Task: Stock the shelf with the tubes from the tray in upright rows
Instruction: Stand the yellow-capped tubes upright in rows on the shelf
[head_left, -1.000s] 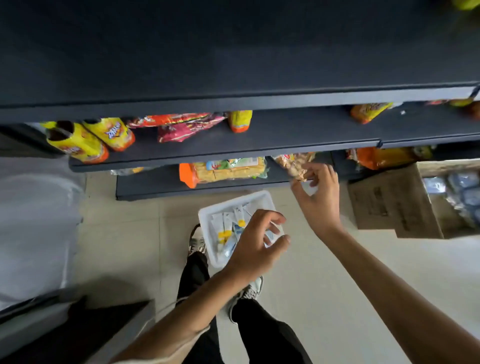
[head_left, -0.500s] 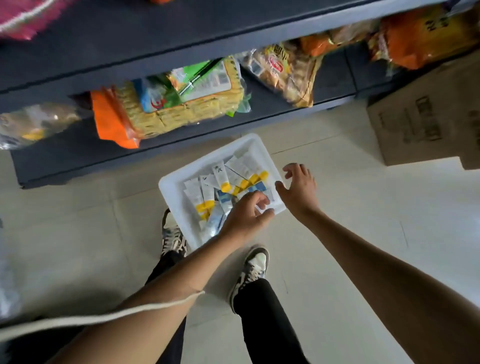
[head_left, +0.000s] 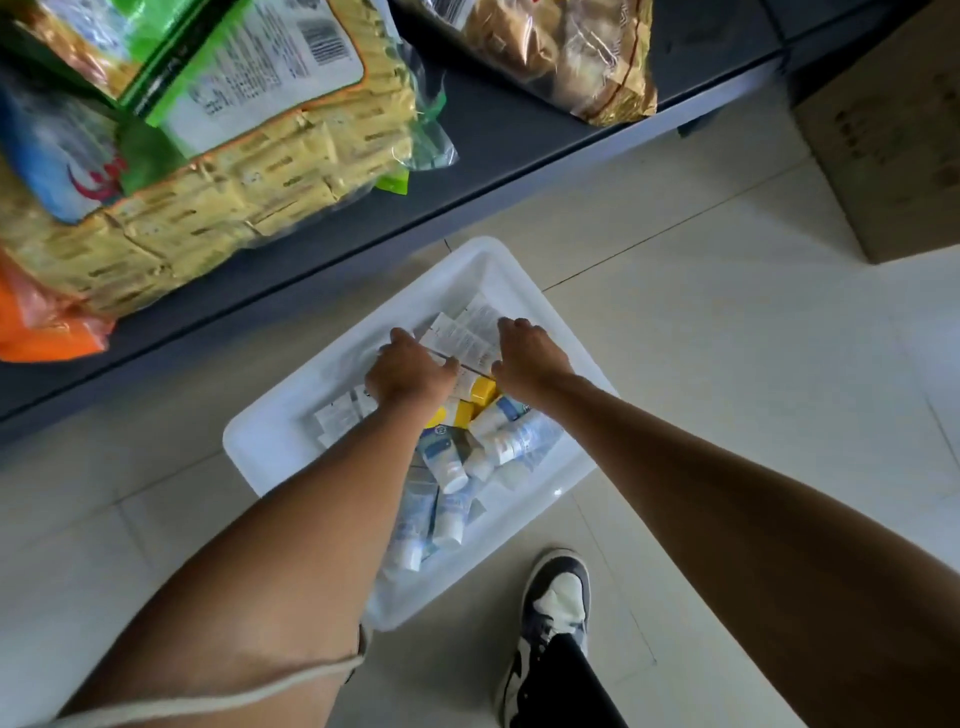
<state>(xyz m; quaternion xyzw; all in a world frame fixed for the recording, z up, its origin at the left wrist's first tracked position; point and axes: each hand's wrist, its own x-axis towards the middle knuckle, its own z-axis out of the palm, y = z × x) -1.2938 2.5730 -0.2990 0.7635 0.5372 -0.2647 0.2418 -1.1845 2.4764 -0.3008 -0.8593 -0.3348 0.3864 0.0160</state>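
Pickup step: left hand and right hand are down in the white tray on the floor, on the heap of tubes, fingers curled under (gripping or not, I cannot tell). Next, a firm hold, then up to the shelf, caps down.

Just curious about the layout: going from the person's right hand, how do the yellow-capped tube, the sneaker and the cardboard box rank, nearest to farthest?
1. Yellow-capped tube, in the tray, beside the right hand.
2. Sneaker, on the floor, at the tray's near side.
3. Cardboard box, far right.
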